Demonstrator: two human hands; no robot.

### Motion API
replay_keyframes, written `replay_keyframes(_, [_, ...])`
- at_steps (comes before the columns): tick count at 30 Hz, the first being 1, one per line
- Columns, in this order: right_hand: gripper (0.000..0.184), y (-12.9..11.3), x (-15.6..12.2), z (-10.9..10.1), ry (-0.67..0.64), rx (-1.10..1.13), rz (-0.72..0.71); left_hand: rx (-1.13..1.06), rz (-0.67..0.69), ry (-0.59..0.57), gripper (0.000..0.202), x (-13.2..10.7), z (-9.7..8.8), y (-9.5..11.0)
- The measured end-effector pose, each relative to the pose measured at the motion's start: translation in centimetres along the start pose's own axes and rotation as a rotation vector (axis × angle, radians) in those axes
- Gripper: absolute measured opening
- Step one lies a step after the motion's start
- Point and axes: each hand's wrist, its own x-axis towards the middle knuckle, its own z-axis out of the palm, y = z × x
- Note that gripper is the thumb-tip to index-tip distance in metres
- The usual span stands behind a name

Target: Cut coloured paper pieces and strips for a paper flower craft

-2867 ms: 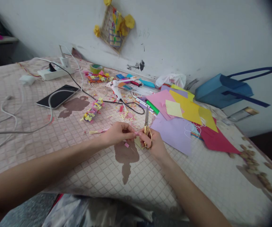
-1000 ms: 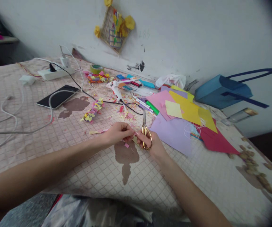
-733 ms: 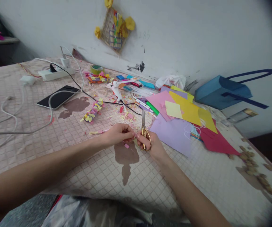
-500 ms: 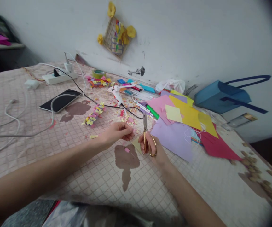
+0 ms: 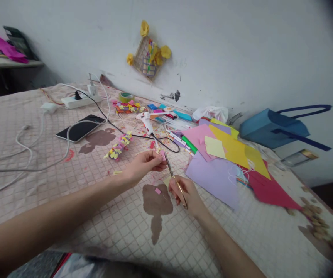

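Note:
My right hand (image 5: 185,191) grips a pair of scissors (image 5: 169,166) with gold handles, its blades pointing up and to the left, beside the left fingertips. My left hand (image 5: 149,163) is closed in a pinch; what it holds, if anything, is too small to make out. A pink paper bit (image 5: 162,154) shows beside those fingertips, and I cannot tell whether it is held or lies behind them. Below the hands, a small pink piece (image 5: 158,190) rests on a brown patch of the tablecloth. To the left lies a fringed paper strip (image 5: 118,146) in yellow, pink and purple.
A white glue gun (image 5: 146,121) lies behind the hands among paper scraps, its black cord trailing. Coloured paper sheets (image 5: 209,179) and a green marker (image 5: 189,143) are at right. A tablet (image 5: 81,128), cables and a power strip (image 5: 81,101) occupy the left. A blue bag (image 5: 273,127) is farther right.
The scissors have swung from pointing upward to leaning left, their blades now close to my left fingertips. The whole view has shifted slightly, with things appearing lower and farther right.

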Motion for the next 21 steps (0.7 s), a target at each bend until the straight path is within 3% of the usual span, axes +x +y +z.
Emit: replay_keyframes(21, [0.040,0.15,-0.24,0.34,0.017,-0.060,-0.020,-0.005,0.022,0.002,0.021,-0.10,0.03,-0.29])
